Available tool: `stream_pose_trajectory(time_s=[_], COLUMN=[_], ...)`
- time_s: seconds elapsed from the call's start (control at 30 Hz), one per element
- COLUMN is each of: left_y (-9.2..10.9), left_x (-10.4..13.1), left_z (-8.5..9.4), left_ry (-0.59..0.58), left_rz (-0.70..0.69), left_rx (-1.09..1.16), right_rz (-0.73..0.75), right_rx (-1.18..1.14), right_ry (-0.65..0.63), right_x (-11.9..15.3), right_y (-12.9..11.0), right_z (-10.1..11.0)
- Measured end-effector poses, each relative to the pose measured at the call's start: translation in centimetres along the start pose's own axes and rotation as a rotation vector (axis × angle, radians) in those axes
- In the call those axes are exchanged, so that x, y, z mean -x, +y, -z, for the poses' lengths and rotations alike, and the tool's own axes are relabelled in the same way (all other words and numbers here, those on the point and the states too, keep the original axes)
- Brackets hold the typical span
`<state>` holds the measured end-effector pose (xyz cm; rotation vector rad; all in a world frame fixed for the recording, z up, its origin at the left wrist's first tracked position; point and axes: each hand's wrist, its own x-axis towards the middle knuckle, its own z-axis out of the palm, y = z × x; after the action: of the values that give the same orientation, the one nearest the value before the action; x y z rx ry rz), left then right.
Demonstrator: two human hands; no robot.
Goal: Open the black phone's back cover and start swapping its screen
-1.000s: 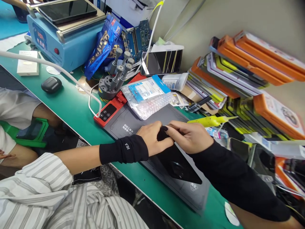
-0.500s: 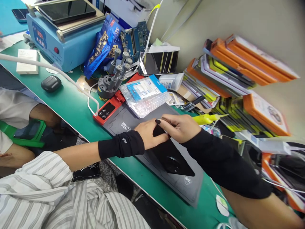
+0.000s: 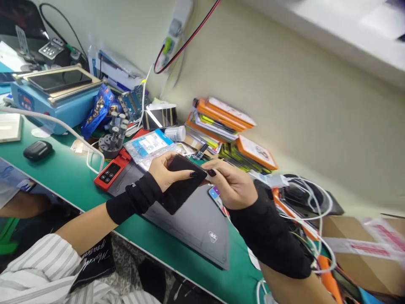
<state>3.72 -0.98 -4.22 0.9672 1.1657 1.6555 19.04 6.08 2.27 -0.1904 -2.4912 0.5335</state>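
Observation:
My left hand point(image 3: 164, 171) is closed around a black phone point(image 3: 183, 185), its thumb lying across the dark face. The phone is tilted and held above a grey work mat point(image 3: 202, 228). At the phone's upper right corner my right hand point(image 3: 236, 183) has its thumb and fingers pinched together. Whatever sits between those fingertips is too small or hidden to name. Black sleeves cover both wrists. A small device with a coloured screen point(image 3: 216, 194) lies partly behind my right hand.
A red control unit point(image 3: 110, 173) joins the mat's left end. Behind it stand a grey bit holder point(image 3: 110, 145), plastic packets point(image 3: 150, 145) and a blue heating machine point(image 3: 57, 105). Orange boxes point(image 3: 221, 122) are stacked by the wall. White cables point(image 3: 316, 211) and a cardboard box point(image 3: 357, 261) are at right.
The phone has been lifted and turned from low over the mat to a raised, tilted hold. My right hand has moved to its corner. The view has swung up and right.

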Motion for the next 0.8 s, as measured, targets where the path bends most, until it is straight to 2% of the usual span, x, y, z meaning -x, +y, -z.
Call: stream_pose_trajectory(time_s=[0.1, 0.2, 0.27, 0.33, 0.4, 0.47, 0.53, 0.7, 0.8], left_y=[1.1, 0.6, 0.0, -0.5, -0.7, -0.7, -0.4, 0.0, -0.4], left_x=[0.4, 1.3, 1.8, 2.0, 2.0, 2.0, 2.0, 2.1, 2.2], left_z=[-0.7, -1.8, -2.6, -3.3, -3.8, -4.0, -4.0, -3.8, -3.9], left_ry=[0.017, 0.069, 0.104, 0.103, 0.049, -0.001, -0.031, -0.068, -0.048], left_rz=[-0.144, -0.183, -0.209, -0.217, -0.208, -0.202, -0.186, -0.149, -0.198], left_rx=[-0.282, -0.552, -0.64, -0.672, -0.68, -0.674, -0.663, -0.644, -0.642], right_rz=[0.101, 0.116, 0.106, 0.06, -0.028, -0.123, -0.157, 0.056, 0.077], right_rx=[0.078, 0.228, 0.319, 0.406, 0.495, 0.56, 0.617, 0.83, 0.898], right_ry=[0.108, 0.183, 0.227, 0.257, 0.275, 0.296, 0.321, 0.271, 0.228], right_x=[1.2, 2.6, 3.7, 4.6, 5.4, 6.1, 6.5, 6.8, 6.7], right_y=[-0.6, -0.6, -0.7, -1.0, -1.3, -1.6, -1.6, -1.0, -1.0], right_z=[-0.3, -1.1, -1.5, -1.7, -1.9, -2.1, -2.2, -1.5, -1.0])
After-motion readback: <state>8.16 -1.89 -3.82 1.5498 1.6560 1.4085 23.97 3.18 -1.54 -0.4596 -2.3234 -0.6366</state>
